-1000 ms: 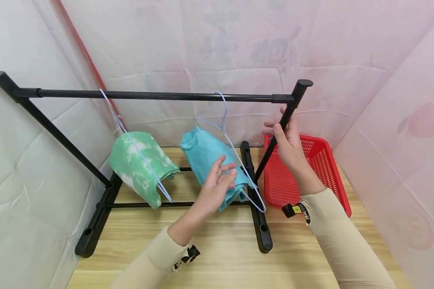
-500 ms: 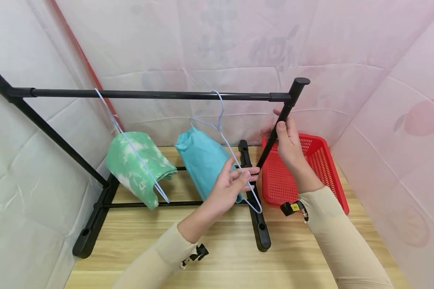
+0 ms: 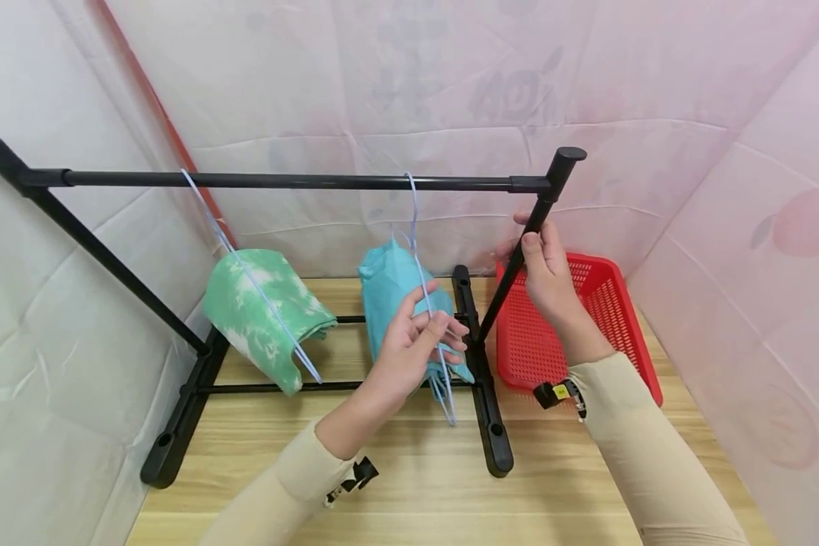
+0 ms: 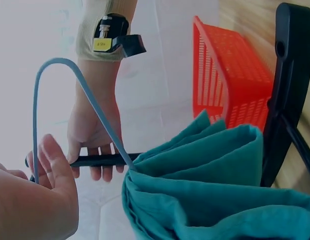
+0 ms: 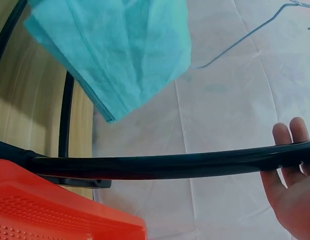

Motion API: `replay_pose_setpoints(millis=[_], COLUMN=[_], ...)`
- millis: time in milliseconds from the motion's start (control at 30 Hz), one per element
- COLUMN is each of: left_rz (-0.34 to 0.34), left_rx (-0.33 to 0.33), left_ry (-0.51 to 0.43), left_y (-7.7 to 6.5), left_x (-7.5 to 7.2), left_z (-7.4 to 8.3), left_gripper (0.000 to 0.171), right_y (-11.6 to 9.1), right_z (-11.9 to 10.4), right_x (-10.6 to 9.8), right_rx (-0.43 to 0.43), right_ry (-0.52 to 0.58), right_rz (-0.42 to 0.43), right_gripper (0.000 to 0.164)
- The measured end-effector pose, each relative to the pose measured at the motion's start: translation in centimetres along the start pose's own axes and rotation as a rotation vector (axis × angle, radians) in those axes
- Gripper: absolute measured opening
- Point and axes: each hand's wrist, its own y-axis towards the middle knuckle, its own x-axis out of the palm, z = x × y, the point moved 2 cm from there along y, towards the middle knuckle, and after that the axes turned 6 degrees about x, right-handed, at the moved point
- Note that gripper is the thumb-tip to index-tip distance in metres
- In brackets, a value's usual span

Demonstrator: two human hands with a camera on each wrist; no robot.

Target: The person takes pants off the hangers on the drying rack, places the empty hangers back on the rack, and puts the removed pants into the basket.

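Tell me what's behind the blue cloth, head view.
The black rear bar and wooden table run behind the blue cloth, showing beside it; the stretch directly behind is covered.

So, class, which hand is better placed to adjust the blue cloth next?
Probably the left hand: it's at the cloth and its hanger, while the right hand holds the rack.

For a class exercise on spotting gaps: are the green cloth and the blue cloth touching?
Apart. The head view shows bare wooden table between the green cloth and the blue cloth.
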Motion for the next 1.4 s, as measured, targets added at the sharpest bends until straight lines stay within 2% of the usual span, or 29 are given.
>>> replay_pose_setpoints(millis=[200, 433, 667, 1000, 1267, 1400], left_rz=[0.071, 0.121, 0.124, 0.094, 0.081, 0.096], left_rx=[-0.014, -0.034, -0.058, -0.017, 0.071, 0.098], left_ry=[0.047, 0.050, 0.075, 0.183, 0.258, 0.286], left_y=[0.2, 0.5, 1.2, 1.6, 2.0, 1.9], left_x=[-0.5, -1.4, -2.8, -3.5, -3.8, -4.2], left_z=[0.9, 1.8, 2.2, 2.3, 2.3, 2.4], left_gripper=[0.043, 0.043, 0.040, 0.037, 0.035, 0.030], right_y=[0.0, 0.1, -0.6, -0.8, -0.8, -0.8], right_z=[0.3, 0.7, -1.2, -0.9, -0.5, -0.4], right_x=[-0.2, -0.2, 0.7, 0.9, 1.9, 2.5], right_rx=[0.009, 0.003, -0.011, -0.033, -0.088, -0.078], right_ry=[-0.012, -0.033, -0.020, 0.005, -0.005, -0.038], right_rz=[0.029, 0.058, 0.083, 0.110, 0.169, 0.171], right_gripper=[0.031, 0.031, 0.029, 0.025, 0.027, 0.027])
